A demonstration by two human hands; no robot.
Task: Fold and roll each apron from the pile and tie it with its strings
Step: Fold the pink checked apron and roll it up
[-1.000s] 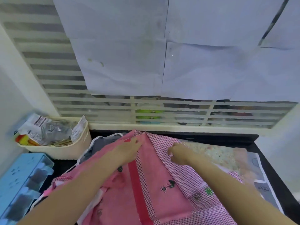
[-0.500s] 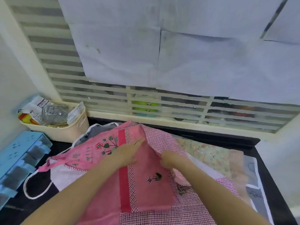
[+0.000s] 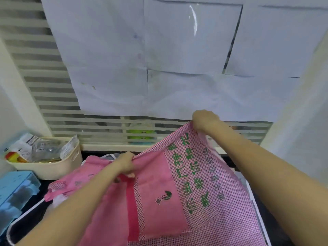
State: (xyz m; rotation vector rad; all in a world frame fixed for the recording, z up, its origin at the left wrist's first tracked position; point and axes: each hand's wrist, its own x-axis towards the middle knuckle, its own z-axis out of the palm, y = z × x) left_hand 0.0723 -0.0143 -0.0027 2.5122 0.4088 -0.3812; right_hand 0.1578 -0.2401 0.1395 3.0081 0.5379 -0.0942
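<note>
Pink-and-white checked apron (image 3: 218,206) with plain pink pocket, darker pink stripe, green lettering. Cream basket (image 3: 53,167). Light blue box (image 3: 16,190). Black table (image 3: 276,231).

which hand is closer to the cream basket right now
Left. The left hand grips the pink apron just right of the cream basket; the right hand holds it raised, far right.

Your left hand (image 3: 126,164) was held low, its grip closed in a pinch, forearm running in from the lower left. Your right hand (image 3: 204,120) was raised higher and farther forward, fingers curled tight, arm extended from the lower right.
</note>
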